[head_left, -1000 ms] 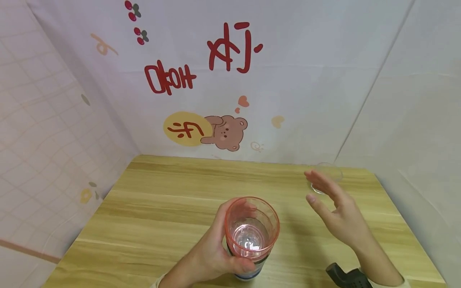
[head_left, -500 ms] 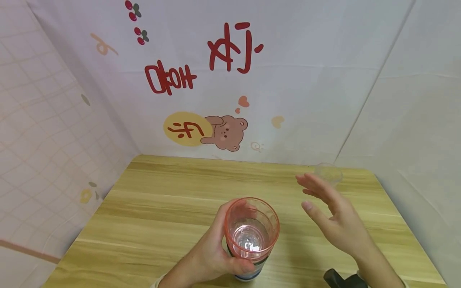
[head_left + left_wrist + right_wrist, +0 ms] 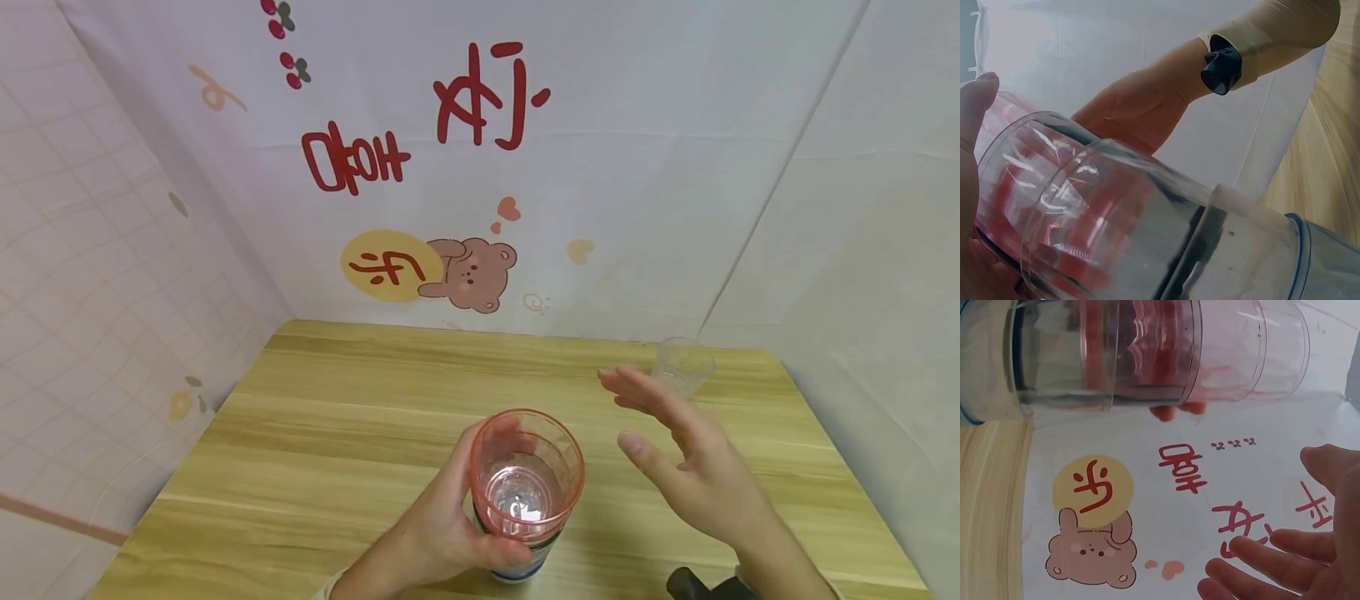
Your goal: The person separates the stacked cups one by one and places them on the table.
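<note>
My left hand (image 3: pixel 442 525) grips an upright stack of nested clear plastic cups (image 3: pixel 525 521), thumb on the near side and fingers round the back. The top cup has a red rim; in the left wrist view, dark and blue bands show further down the stack (image 3: pixel 1104 212). Left fingertips (image 3: pixel 1175 411) peek out from behind it in the right wrist view. To the right, apart from the stack, my right hand (image 3: pixel 693 471) is raised with fingers extended and thumb spread, holding nothing. Behind it stands a single clear cup (image 3: pixel 686 360), its lower part partly hidden by that hand.
The wood-grain table (image 3: pixel 360 400) meets a white printed backdrop (image 3: pixel 637 167) at its back edge, with side panels left and right. A dark strap-like piece (image 3: pixel 708 586) sits at the right wrist near the front edge.
My right hand has shifted left, closer to the stack, uncovering more of the clear cup behind it. The left hand and the stack stay in place.
</note>
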Motion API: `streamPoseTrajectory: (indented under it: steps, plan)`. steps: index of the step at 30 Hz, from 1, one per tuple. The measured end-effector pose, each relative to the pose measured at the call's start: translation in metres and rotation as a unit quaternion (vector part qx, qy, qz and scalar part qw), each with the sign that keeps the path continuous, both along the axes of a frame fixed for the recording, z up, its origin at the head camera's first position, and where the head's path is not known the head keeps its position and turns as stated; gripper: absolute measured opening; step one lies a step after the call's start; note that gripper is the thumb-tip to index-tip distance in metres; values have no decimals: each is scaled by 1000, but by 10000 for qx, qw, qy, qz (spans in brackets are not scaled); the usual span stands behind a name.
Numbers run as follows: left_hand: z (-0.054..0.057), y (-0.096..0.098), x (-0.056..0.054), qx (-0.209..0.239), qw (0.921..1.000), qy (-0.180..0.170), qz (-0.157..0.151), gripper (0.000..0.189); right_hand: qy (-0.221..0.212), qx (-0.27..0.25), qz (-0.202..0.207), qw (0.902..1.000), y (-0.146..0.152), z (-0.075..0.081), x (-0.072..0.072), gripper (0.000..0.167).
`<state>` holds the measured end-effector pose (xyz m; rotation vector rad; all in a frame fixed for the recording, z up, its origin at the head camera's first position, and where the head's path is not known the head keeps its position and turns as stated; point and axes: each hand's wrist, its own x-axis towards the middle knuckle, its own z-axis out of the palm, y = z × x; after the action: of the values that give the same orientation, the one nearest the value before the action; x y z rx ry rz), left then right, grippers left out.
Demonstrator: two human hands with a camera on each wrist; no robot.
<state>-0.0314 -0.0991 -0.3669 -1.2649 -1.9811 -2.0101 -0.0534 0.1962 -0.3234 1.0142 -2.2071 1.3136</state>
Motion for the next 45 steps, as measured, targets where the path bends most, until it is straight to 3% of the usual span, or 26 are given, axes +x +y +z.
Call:
streamPoseTrajectory:
  steps: [9,19,24,32,45]
  plan:
    - [0,0,1,-103,9999,112,68,95,289,-208,750,9966,-14,2,5,59]
    - [1,2,-1,-124,9998,137,52,96,326,-239,993,9942,-21,4,7,62]
    - [1,2,-1,-74,10000,29,-32,96,381,-408,1301,9899,-25,4,7,61]
    - [0,1,0,-137,9998,155,43,96,578,-573,1695,9822,-34,5,6,67]
    - [-2,3,-1,-8,10000,-21,-46,95,519,-722,1910,9776,-44,9,8,77]
